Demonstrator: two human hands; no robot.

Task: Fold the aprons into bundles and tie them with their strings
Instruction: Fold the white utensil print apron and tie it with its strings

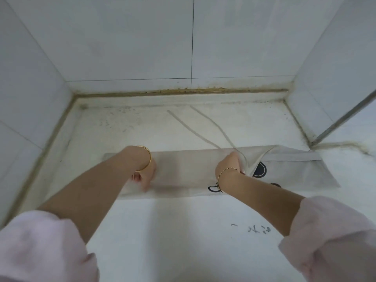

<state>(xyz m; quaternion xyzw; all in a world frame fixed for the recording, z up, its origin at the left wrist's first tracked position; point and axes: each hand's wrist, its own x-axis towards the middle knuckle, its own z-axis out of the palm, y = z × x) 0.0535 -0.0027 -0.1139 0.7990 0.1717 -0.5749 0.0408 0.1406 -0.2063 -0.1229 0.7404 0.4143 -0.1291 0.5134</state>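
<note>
A person folds 1 grey apron, which lies as a long strip across the white counter. The right hand pinches a lifted flap. The left hand sits curled on the strip, its grip too blurred to tell. The fold likely goes best with the left end pinned flat and the edges matched, leaving the 2 strings free behind for tying.
</note>
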